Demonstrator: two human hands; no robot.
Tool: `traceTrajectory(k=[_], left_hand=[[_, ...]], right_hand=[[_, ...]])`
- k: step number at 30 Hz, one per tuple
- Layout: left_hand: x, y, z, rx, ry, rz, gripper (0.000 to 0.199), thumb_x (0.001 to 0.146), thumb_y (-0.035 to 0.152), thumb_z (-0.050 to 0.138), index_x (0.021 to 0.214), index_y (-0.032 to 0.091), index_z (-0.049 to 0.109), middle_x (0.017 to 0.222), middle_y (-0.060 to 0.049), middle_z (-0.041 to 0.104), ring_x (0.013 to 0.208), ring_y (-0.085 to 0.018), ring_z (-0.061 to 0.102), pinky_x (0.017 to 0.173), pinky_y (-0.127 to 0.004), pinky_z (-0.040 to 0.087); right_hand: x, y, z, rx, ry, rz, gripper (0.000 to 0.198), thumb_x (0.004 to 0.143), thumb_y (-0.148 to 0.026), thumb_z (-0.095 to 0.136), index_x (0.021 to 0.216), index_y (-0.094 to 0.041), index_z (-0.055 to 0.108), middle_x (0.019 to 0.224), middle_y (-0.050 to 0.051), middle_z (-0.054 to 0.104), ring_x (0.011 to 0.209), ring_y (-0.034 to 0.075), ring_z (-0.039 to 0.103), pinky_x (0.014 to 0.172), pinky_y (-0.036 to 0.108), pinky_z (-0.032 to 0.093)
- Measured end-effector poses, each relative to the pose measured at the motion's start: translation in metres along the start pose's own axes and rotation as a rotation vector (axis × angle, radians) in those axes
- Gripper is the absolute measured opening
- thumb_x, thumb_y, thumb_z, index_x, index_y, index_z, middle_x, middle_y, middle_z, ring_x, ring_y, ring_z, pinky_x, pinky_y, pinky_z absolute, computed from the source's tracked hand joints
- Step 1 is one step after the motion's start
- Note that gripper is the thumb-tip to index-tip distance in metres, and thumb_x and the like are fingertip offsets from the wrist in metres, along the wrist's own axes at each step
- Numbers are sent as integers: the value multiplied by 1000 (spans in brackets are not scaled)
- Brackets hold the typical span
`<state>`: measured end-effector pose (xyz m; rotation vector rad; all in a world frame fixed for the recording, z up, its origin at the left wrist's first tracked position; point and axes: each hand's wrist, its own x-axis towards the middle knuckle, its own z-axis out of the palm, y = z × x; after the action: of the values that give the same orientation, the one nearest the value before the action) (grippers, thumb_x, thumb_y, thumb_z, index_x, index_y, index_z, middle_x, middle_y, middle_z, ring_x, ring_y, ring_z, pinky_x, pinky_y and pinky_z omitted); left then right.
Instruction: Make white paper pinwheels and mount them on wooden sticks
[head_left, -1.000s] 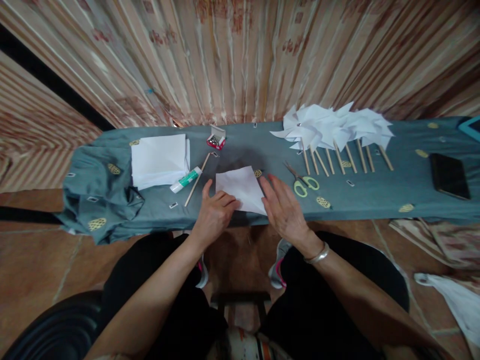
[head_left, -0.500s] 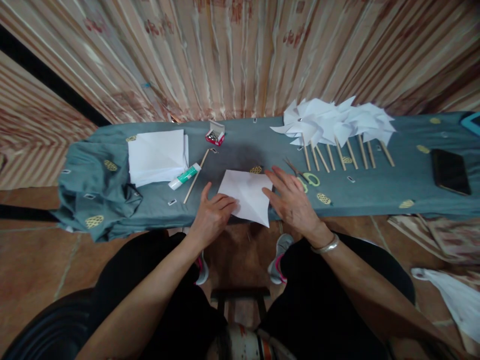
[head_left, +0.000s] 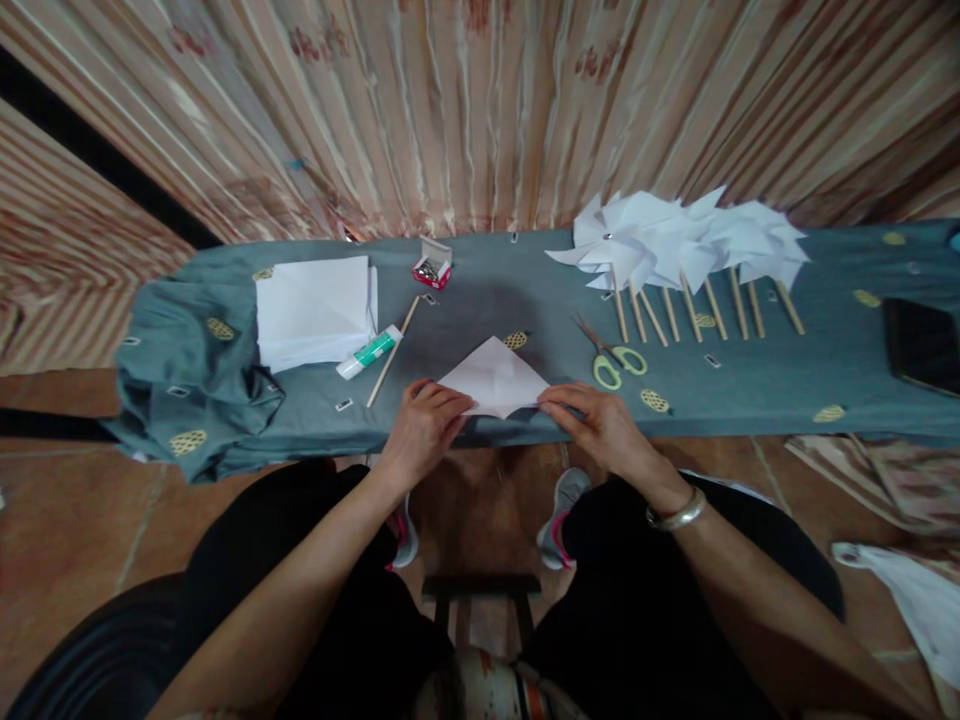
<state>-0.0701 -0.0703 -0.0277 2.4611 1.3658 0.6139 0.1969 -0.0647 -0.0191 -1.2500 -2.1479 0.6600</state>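
A creased sheet of white paper (head_left: 495, 376) is held near the front edge of the cloth-covered table, one corner pointing away from me. My left hand (head_left: 426, 425) pinches its left corner, and my right hand (head_left: 600, 425), with a bangle at the wrist, pinches the right corner. Green-handled scissors (head_left: 611, 358) lie just beyond my right hand. To the left of the sheet rest a wooden stick (head_left: 394, 350) and a green and white glue stick (head_left: 369, 352).
A stack of white paper (head_left: 315, 310) lies at the left. Near the back stands an open small red box (head_left: 432, 270) of metal pieces. Several white paper pinwheels (head_left: 675, 240) on sticks lie at the back right, with a dark phone (head_left: 922, 345) farther right.
My right hand has closed on the paper's right corner. The sheet has turned so that a corner points away, and its near edge is pulled straight between both hands.
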Motion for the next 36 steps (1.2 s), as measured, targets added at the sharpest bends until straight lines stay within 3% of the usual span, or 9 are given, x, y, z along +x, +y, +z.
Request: traceTrajectory(k=[4,10,13,15,18,21,28,36], left_hand=[[5,-6,3,-81,84,-74,24,95,28,51,106,17,70,94,-9,75,89,-21,67,86,-39,50],[11,-15,6,-55,123,-135,27,94,30,52,112,15,67,91,-8,75,81,-20,69,78,-34,54],[15,-9,1,-3,188,-108,39,93,28,53,130,16,55,114,-12,71,97,-22,68,85,-37,54],[16,1,-1,110,210,-8,46,93,25,52,138,17,47,137,-16,58,124,-28,56,101,-45,47],[14,20,4,226,113,166,48,95,18,45,143,17,41,148,-15,47,144,-27,33,117,-52,27],[10,30,17,256,-38,197,57,95,28,48,147,11,33,153,-17,40,148,-29,23,119,-53,20],[14,25,28,277,-144,119,70,92,45,51,149,9,29,155,-20,34,148,-33,23,118,-55,20],[18,23,31,307,-153,111,73,93,51,45,150,8,27,155,-22,34,147,-33,24,118,-58,16]], right_hand=[[10,9,4,109,55,185,21,90,-32,56,91,-20,72,81,3,75,73,18,68,69,28,52],[20,15,13,168,113,309,18,84,-32,60,86,-19,72,75,2,75,68,17,68,62,26,51],[23,14,15,173,136,344,17,83,-32,62,87,-19,72,76,3,76,68,17,70,63,27,52],[24,15,15,172,137,358,17,82,-31,62,88,-19,72,78,3,76,69,18,71,64,27,53],[24,16,16,177,124,361,17,83,-31,62,89,-19,72,80,4,77,71,18,72,65,28,54],[25,15,17,160,129,388,18,84,-31,61,92,-19,72,82,4,77,73,19,72,67,29,54],[28,7,13,101,141,404,16,83,-31,61,89,-21,72,78,4,77,73,20,74,66,28,55],[27,5,10,66,113,383,18,87,-32,57,90,-21,71,79,4,77,72,20,73,64,28,54]])
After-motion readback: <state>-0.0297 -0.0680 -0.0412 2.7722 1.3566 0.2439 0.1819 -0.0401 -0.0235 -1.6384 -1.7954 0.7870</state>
